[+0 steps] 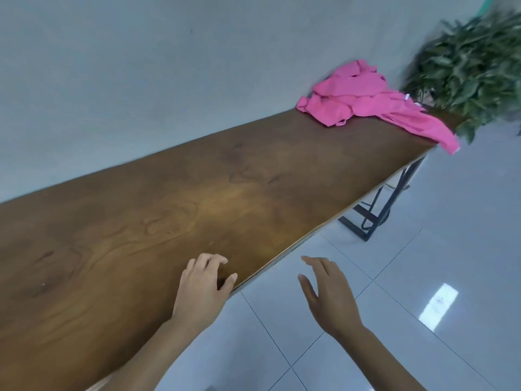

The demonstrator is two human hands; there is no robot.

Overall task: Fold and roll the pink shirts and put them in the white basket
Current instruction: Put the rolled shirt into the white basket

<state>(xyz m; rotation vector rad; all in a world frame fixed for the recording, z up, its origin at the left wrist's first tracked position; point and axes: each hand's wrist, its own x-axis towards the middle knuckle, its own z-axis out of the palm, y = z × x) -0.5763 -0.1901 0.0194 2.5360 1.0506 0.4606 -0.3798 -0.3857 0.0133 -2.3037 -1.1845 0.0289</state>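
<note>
A long brown wooden desk (174,210) stands against a pale wall (141,66). At the far end of the desk lies a heap of pink shirts (366,104), all crumpled up, not folded. One bit of pink cloth hangs over the front edge of the desk there. Just beside the heap, at the very end, is a leafy green plant (473,69), and it looks blurry. The person's two hands are at the near end, well apart from the shirts. The left hand (201,286) is over the desk close to its front edge. Its fingers are bent a little and loose, and the thumb sticks out to the side. Its grip is open and holds nothing. I cannot tell if the fingertips touch the wood or float just above it. The right hand (328,293) is out past the desk edge, over the shiny white tiled floor (423,277). Its fingers are nearly straight and spread apart, so that grip is open too, and it holds nothing and touches nothing. Black metal legs (377,204) show under the far end of the desk.
</note>
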